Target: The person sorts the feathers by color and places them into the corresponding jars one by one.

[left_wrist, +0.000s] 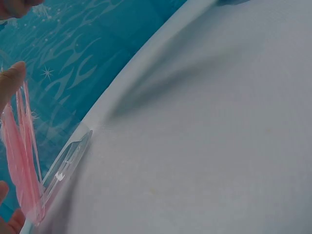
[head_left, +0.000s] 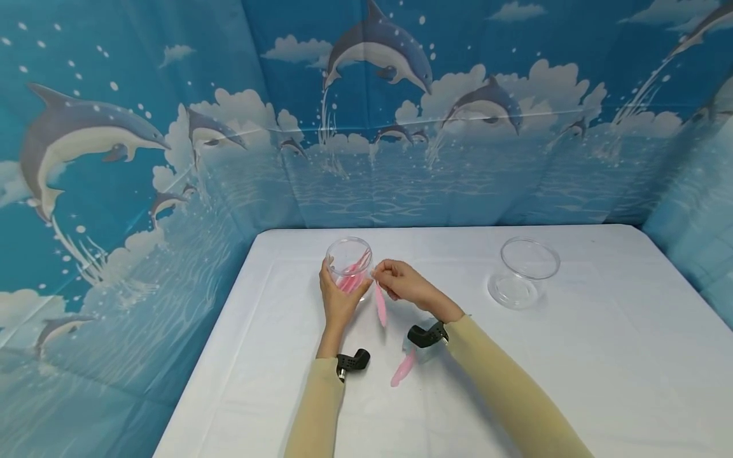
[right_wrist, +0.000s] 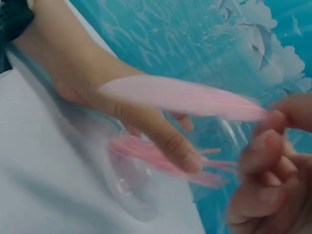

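My left hand grips a clear, round container at the left of the table, its fingers and thumb curled round the wall. Several pink feathers stand inside it, quills pointing up towards the rim. Just right of the container, my right hand pinches a single pink feather by its quill tip. That feather hangs vane-down outside the container, passing in front of my left hand in the right wrist view. In the left wrist view only fingertips show beside the feathers.
Below my right wrist another pink feather lies on the white table, near a blurred bluish-grey patch partly hidden by the wrist camera. A second clear container with nothing visible inside stands at the right. A dolphin-print curtain surrounds the back.
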`<state>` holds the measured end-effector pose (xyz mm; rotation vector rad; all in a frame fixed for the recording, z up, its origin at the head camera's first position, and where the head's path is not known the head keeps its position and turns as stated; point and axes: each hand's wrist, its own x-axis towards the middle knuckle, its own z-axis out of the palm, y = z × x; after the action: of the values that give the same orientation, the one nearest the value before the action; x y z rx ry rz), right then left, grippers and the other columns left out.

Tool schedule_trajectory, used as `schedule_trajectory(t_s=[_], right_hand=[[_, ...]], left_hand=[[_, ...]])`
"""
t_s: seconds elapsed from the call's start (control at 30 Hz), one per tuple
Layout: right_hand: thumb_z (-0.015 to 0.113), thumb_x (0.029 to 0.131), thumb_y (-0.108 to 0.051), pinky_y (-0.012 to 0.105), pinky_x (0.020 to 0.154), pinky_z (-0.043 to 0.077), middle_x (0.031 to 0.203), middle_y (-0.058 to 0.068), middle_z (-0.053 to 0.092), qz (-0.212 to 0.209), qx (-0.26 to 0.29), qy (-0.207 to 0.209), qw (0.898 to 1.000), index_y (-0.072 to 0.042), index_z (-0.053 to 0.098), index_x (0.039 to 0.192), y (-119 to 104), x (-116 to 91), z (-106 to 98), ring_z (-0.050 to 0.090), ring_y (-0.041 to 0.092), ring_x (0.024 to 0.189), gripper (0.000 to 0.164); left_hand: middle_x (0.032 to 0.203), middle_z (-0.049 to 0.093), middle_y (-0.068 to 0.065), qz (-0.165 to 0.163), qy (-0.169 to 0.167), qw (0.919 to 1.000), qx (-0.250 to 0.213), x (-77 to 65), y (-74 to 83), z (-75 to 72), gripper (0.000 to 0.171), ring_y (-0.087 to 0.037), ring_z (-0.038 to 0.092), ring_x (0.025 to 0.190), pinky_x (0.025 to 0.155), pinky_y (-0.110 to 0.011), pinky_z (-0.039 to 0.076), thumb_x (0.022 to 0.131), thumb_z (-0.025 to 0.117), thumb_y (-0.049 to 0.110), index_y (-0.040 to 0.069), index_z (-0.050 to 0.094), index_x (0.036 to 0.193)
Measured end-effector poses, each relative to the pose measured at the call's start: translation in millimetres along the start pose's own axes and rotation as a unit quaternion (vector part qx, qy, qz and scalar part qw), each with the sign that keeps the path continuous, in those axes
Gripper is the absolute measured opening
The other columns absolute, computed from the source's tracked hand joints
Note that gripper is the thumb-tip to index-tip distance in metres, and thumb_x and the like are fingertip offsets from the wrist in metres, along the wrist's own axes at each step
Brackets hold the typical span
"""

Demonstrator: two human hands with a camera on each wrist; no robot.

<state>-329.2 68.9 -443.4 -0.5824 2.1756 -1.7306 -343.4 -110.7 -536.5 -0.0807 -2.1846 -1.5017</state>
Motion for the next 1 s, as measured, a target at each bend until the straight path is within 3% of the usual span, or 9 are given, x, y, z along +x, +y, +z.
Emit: schedule_trajectory(t_s=[0.07, 0.13, 0.27, 0.37, 0.43, 0.57, 0.73, 1.0], right_hand=[[0.047, 0.101, -0.017, 0.026, 0.047, 0.034, 0.064, 0.004, 0.044, -0.048, 0.022, 0.062, 0.997, 0.002, 0.051, 0.100, -15, 2, 2, 0.037, 0.014, 0.047, 0.019], [0.046, 0.101, -0.013, 0.026, 0.048, 0.033, 0.065, 0.004, 0.042, -0.111, 0.014, 0.140, 0.984, 0.002, 0.048, 0.098, -31, 3, 7, 0.036, 0.013, 0.049, 0.015], [0.045, 0.100, -0.004, 0.025, 0.051, 0.029, 0.064, 0.006, 0.038, -0.219, -0.018, 0.281, 0.934, 0.006, 0.046, 0.097, -48, 9, 18, 0.032, 0.013, 0.052, 0.011], [0.046, 0.100, -0.005, 0.025, 0.050, 0.027, 0.064, 0.007, 0.038, -0.264, -0.030, 0.334, 0.905, 0.006, 0.046, 0.098, -39, 22, 22, 0.030, 0.013, 0.051, 0.011], [0.047, 0.100, -0.007, 0.026, 0.049, 0.026, 0.064, 0.006, 0.039, -0.272, -0.041, 0.347, 0.896, 0.005, 0.047, 0.099, -32, 31, 24, 0.031, 0.013, 0.050, 0.012], [0.051, 0.099, -0.015, 0.027, 0.050, 0.028, 0.063, 0.002, 0.042, -0.248, -0.077, 0.346, 0.902, 0.000, 0.051, 0.100, -22, 42, 29, 0.035, 0.013, 0.050, 0.015], [0.057, 0.096, -0.023, 0.029, 0.050, 0.030, 0.065, 0.000, 0.047, -0.174, -0.107, 0.316, 0.926, -0.007, 0.056, 0.100, -18, 42, 30, 0.040, 0.016, 0.052, 0.017], [0.059, 0.095, -0.030, 0.029, 0.054, 0.036, 0.074, 0.004, 0.052, -0.113, -0.090, 0.297, 0.944, -0.006, 0.063, 0.098, -10, 22, 5, 0.043, 0.018, 0.060, 0.024]], left_hand=[[0.145, 0.027, -0.011, 0.001, 0.003, 1.0000, 0.002, 0.5, 0.0, 0.0, 0.106, -0.031, 0.027, 0.133, 0.103, -0.054, 0.027, 0.069, 0.086, 0.034, 0.020, 0.016, 0.148], [0.145, 0.028, -0.011, 0.002, 0.005, 1.0000, 0.005, 0.5, -0.6, 0.6, 0.106, -0.031, 0.027, 0.133, 0.103, -0.053, 0.027, 0.069, 0.086, 0.032, 0.019, 0.016, 0.148], [0.145, 0.029, -0.011, 0.002, 0.009, 0.9999, 0.008, -0.6, -2.5, 2.3, 0.109, -0.032, 0.028, 0.132, 0.104, -0.053, 0.027, 0.067, 0.086, 0.036, 0.017, 0.017, 0.148], [0.146, 0.028, -0.010, -0.004, 0.007, 0.9999, 0.008, -1.8, -3.1, 3.3, 0.110, -0.031, 0.028, 0.132, 0.104, -0.053, 0.027, 0.066, 0.086, 0.040, 0.017, 0.016, 0.148], [0.146, 0.028, -0.010, -0.006, 0.006, 0.9999, 0.008, -2.1, -3.2, 3.4, 0.111, -0.031, 0.028, 0.132, 0.104, -0.053, 0.027, 0.066, 0.086, 0.041, 0.017, 0.016, 0.149], [0.146, 0.028, -0.010, -0.003, 0.009, 0.9999, 0.009, -1.4, -2.9, 3.0, 0.111, -0.031, 0.028, 0.132, 0.103, -0.053, 0.027, 0.066, 0.085, 0.043, 0.017, 0.016, 0.148], [0.146, 0.028, -0.009, -0.002, 0.010, 0.9999, 0.011, 0.4, -3.0, 2.3, 0.109, -0.032, 0.028, 0.132, 0.103, -0.055, 0.028, 0.067, 0.085, 0.043, 0.018, 0.016, 0.148], [0.147, 0.027, -0.009, 0.002, 0.009, 0.9999, 0.012, 1.6, -4.2, 1.5, 0.110, -0.030, 0.027, 0.134, 0.104, -0.053, 0.027, 0.067, 0.085, 0.042, 0.019, 0.015, 0.149]])
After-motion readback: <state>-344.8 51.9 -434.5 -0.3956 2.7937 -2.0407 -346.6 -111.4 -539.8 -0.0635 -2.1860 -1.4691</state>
